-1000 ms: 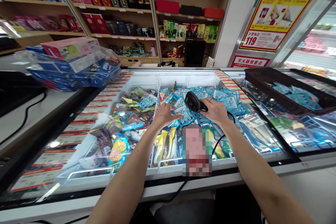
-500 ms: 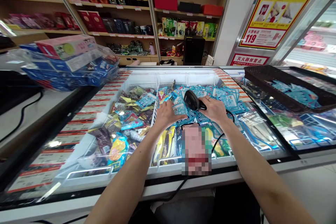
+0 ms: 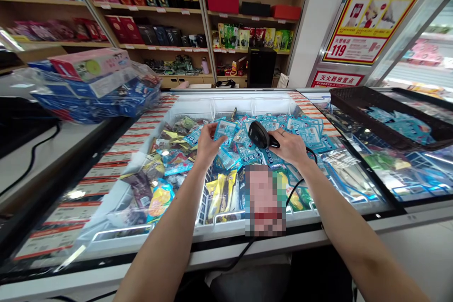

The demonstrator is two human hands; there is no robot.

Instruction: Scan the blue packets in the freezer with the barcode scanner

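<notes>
Fingers of the left hand (image 3: 207,146) pinch the left edge of a packet (image 3: 227,130), which juts out to their right. Fingers of the right hand (image 3: 290,147) wrap the scanner (image 3: 258,136), its head left of them. Loose packets (image 3: 248,154) lie between both hands' fingers.

Cannot make out the pink-and-red flat rectangle (image 3: 265,198) under coarse pixels. Cannot read the print on the light-blue plastic packet (image 3: 226,130) at the left hand (image 3: 208,145). Cannot see the whole black plastic scanner (image 3: 259,135) past the right hand (image 3: 290,147). Cannot follow the yellow-and-red poster (image 3: 382,12) past the top edge.
</notes>
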